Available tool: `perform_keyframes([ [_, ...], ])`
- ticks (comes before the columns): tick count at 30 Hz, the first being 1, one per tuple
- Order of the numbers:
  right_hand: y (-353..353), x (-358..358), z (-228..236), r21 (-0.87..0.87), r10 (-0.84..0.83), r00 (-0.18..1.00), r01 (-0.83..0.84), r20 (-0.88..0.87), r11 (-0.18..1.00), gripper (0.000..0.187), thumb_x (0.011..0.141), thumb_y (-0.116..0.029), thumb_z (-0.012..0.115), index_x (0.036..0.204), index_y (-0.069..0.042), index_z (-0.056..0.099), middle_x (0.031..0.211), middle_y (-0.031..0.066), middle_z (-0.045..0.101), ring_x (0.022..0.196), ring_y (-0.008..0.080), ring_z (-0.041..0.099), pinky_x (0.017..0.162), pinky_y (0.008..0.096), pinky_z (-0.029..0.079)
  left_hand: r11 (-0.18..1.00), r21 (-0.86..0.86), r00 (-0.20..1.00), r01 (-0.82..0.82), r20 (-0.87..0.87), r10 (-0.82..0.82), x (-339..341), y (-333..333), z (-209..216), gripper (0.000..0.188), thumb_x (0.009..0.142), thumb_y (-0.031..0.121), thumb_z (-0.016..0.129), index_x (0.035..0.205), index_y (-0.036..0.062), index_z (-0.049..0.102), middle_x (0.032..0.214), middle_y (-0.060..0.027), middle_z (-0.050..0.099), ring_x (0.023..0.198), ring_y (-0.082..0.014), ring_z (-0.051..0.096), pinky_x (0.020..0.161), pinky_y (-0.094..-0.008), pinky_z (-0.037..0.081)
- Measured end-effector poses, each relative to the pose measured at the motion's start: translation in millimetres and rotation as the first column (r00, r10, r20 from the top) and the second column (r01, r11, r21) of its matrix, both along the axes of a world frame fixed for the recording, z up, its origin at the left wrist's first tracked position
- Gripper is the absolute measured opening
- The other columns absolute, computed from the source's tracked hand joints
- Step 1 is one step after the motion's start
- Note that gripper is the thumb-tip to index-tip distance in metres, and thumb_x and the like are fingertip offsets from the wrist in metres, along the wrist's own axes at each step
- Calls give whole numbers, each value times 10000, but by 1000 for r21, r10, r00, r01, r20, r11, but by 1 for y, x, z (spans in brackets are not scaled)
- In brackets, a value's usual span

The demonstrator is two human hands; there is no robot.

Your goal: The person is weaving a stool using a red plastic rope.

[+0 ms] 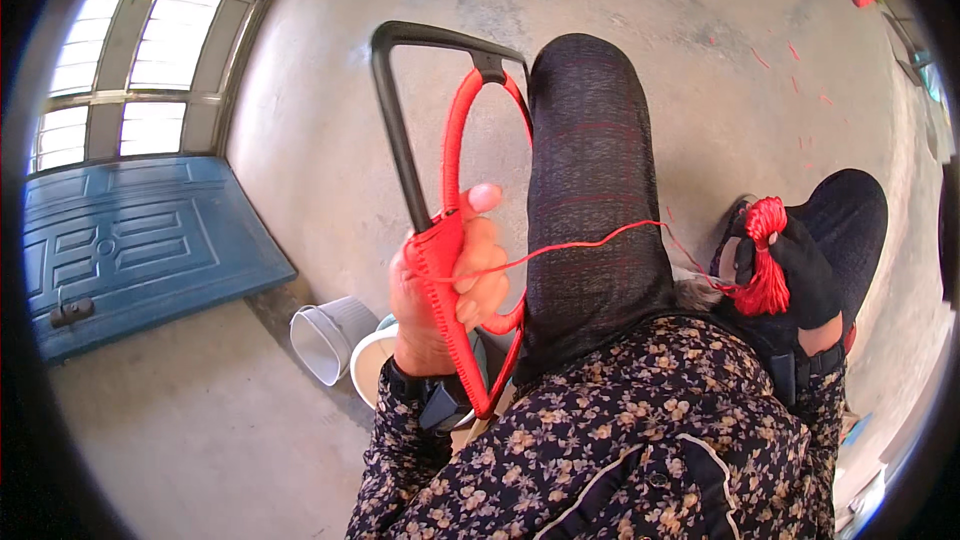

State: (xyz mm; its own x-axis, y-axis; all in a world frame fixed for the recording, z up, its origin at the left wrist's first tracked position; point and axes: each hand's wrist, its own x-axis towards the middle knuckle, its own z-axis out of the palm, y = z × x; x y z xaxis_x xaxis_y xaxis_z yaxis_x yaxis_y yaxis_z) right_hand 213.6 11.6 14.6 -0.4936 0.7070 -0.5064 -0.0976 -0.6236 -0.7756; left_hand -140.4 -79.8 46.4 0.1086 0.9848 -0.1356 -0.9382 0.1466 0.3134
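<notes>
My left hand (470,265) is closed around a black angular frame (400,125) partly wrapped in red cord, tilted upright over my left thigh. A red wrapped ring (455,130) is joined to the frame's top bar, and red wrapping with close stitches covers its lower side. From beside my left hand a thin red cord (590,242) runs slackly across the thigh to the right. My right hand (808,270), in a black glove, is closed on a bundle of red cord (765,285) by my right knee. Some of the right fingers are hidden.
A white bucket (375,365) and a pale plastic bin (330,340) stand on the floor to the left. Beyond them is a blue panelled door (150,250) beside a barred window (130,70). Red cord scraps (795,52) lie on the concrete floor at the upper right.
</notes>
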Motion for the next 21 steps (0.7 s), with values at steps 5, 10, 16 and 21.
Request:
perform_keyframes([
  [5,-2,3,-3,93,152,988,-153,17,984,389,866,-238,579,1122,50,525,852,121,626,744,207,610,714,315,489,987,133,996,-86,4,87,-18,-11,7,488,959,225,438,1324,-80,331,572,-29,455,383,-121,440,354,-238,364],
  [10,-7,7,-26,77,71,997,-74,41,994,385,869,-201,578,1147,58,519,904,126,631,792,213,617,736,323,491,967,231,994,-106,21,104,-21,-17,4,487,952,214,463,1317,-77,322,582,-29,471,385,-123,446,349,-241,365],
  [16,-1,8,-22,6,64,998,-64,6,998,380,879,-180,574,1165,63,514,939,127,627,818,213,616,752,319,489,966,249,997,-66,60,52,-14,-8,-4,482,945,226,484,1296,-66,331,598,-35,474,405,-127,457,369,-250,377],
  [21,5,4,-6,-35,-11,984,5,-179,999,336,900,-173,555,1155,45,529,906,109,616,810,201,603,732,319,481,990,137,991,36,119,-52,11,18,6,541,855,354,587,1179,-37,401,607,-44,454,433,-160,456,405,-272,408],
])
